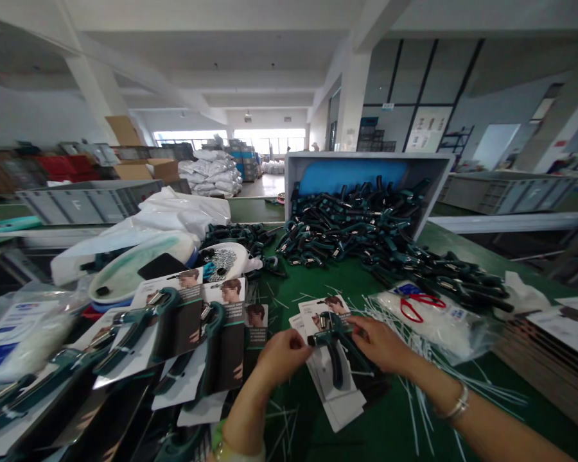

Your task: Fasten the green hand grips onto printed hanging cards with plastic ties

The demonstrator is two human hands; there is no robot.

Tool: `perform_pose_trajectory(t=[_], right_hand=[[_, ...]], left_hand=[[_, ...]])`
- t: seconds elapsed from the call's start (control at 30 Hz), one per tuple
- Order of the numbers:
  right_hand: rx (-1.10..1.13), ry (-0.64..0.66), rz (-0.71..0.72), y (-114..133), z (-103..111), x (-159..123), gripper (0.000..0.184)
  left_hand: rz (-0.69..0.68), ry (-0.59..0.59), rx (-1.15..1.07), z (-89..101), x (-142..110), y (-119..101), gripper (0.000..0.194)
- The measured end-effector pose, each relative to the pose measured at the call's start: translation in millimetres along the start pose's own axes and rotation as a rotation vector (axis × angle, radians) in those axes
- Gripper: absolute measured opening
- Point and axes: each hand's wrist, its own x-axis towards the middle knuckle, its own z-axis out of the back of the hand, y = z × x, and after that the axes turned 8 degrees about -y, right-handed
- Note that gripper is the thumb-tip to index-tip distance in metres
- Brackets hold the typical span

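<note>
Both grips are clamped: the left hand [282, 359] and right hand [378, 343] hold a dark green hand exerciser [340, 350] over a printed card [325, 401], their fingers partly hiding it. White plastic ties [414, 410] lie beside the right hand, red scissors [417, 305] sit in a bag, and a gray bin [366, 160] spills more exercisers [366, 237] across the far counter [457, 256].

Room by the right hand [378, 343]
Green table [390, 430] shows below; carded grip trainers [173, 327] crowd the left hand [282, 356].
</note>
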Motion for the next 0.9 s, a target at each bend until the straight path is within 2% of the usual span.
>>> perform_pose_trajectory(t=[0.07,0.1,0.2,0.27,0.4,0.53,0.73,0.9], right_hand=[[-0.013,0.056,0.115,3,1,-1,0.044],[-0.029,0.071,0.170,4,0,-1,0.044],[-0.075,0.057,0.230,3,-9,-1,0.026],[-0.040,0.006,0.219,0,-17,0,0.018],[0.173,-0.126,0.131,-4,-30,1,0.017],[0.380,-0.249,-0.040,-3,-36,5,0.020],[0.561,-0.163,-0.259,-3,-43,7,0.029],[0.568,-0.120,-0.299,1,-40,5,0.029]], left_hand=[[-0.014,-0.164,0.067,-1.1,10,-16,0.024],[-0.028,-0.204,0.093,-4.6,16,-24,0.027],[-0.032,-0.214,0.135,-22.0,37,-45,0.033],[-0.035,-0.202,0.134,-33.8,47,-52,0.027],[-0.127,-0.189,0.115,-46.1,50,-52,0.021],[-0.248,-0.142,0.102,-44.9,41,-44,0.021],[-0.309,-0.136,0.125,-42.7,36,-37,0.026],[-0.323,-0.143,0.117,-45.3,37,-34,0.024]])
